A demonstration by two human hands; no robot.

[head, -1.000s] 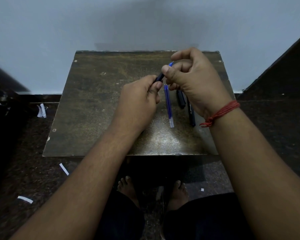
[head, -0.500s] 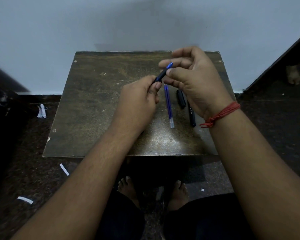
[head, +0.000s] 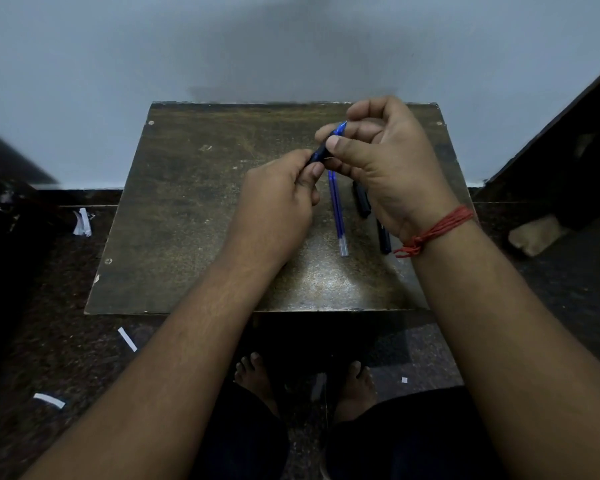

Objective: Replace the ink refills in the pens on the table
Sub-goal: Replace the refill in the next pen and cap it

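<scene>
Pen (head: 321,152): left hand (head: 278,199) grips barrel; right hand (head: 385,157) now pinches blue tip, reseated since earlier. Likely screwing on. Spare refill (head: 336,213) on bench (head: 187,202).

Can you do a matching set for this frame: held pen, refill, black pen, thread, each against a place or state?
Things:
1. held pen
2. refill
3. black pen
4. red thread

Places or states:
A. tied round the right wrist
B. lies on the table, blue, its clear end toward the person
C. gripped by both hands, left hand and right hand, above the table
D. lies on the table, partly hidden under the right wrist

Pairs: 1-C, 2-B, 3-D, 4-A
</scene>
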